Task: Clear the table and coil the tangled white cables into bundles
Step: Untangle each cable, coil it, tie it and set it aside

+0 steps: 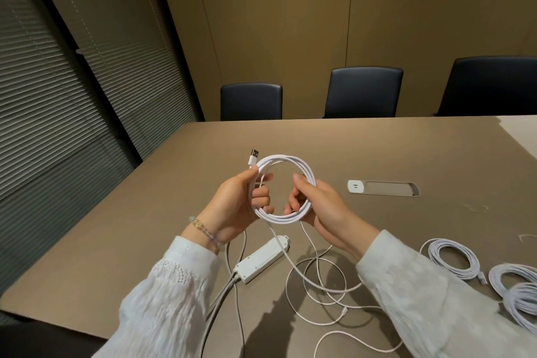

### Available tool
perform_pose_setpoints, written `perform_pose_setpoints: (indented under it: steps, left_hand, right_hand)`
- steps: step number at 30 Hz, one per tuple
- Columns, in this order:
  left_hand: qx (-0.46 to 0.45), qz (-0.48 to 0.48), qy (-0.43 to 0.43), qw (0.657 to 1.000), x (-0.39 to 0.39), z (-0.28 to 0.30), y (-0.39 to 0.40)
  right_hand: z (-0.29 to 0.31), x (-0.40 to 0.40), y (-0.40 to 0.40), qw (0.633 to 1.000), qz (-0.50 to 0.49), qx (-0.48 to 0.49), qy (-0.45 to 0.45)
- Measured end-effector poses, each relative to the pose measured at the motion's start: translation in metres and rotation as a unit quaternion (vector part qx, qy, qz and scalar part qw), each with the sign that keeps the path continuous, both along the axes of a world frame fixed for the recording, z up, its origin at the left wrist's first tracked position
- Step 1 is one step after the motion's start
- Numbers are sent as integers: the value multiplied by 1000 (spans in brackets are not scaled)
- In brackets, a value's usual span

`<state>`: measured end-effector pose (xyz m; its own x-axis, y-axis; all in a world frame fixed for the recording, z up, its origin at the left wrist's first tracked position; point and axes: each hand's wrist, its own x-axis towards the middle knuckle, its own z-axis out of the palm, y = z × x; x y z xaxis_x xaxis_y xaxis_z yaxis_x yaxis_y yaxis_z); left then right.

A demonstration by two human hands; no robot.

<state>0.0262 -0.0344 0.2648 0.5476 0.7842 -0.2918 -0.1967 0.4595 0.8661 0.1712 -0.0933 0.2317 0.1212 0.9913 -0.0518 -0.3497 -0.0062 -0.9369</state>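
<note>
Closest to the camera there's a loose run of white cable [319, 296] sprawled in loops over the brown table [145, 227], trailing down from the coil above, and next to it on the left sits a white power strip [263, 259] with its grey cords running off the near edge. Over on the right two finished bundles [453, 257] are lying flat, one touching the next, with a third partly cut off at the frame edge. Above all that both hands hold a white coil [283, 187] up off the table. The left hand [232, 203] has its grip closed around the left side of the coil, thumb pinning the strands near the top where the USB plug [253, 155] pokes up past the fingers. The right hand [316, 203] has its grip curled shut around the right side of the same coil, fingers hooked through the middle. A bead bracelet [203, 229] sits on the left wrist. Further back there's a cable port [383, 187] set in the table with a white socket at its left end, and past the far edge three dark chairs [363, 91] against the wall
</note>
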Motion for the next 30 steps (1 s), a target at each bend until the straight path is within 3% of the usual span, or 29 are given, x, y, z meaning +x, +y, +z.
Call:
perform_pose_setpoints:
  steps: [3, 8, 12, 16, 18, 23, 28, 30]
  left_hand:
    - [-28, -16, -21, 999, -5, 1, 3]
    - [21, 8, 0, 1000, 0, -4, 4]
    - [-18, -43, -55, 997, -3, -2, 5]
    - [-15, -37, -65, 997, -4, 4, 10]
    - [3, -27, -59, 998, -6, 9, 14]
    - [12, 2, -58, 998, -21, 16, 26]
    - [11, 28, -82, 996, -47, 20, 38]
    - [14, 32, -62, 997, -55, 20, 41]
  right_hand:
    - [3, 4, -1, 1000, -1, -10, -12]
    - [1, 7, 1, 999, 2, -11, -40]
    - [-7, 11, 5, 998, -2, -12, -59]
    - [-26, 14, 1, 990, 81, -12, -115]
    - [-42, 18, -2, 965, 155, -27, -208]
    - [-76, 45, -6, 862, 295, -91, -401]
    - [-102, 95, -2, 800, 227, -200, -518]
    - [-103, 110, -6, 817, 161, -219, -508]
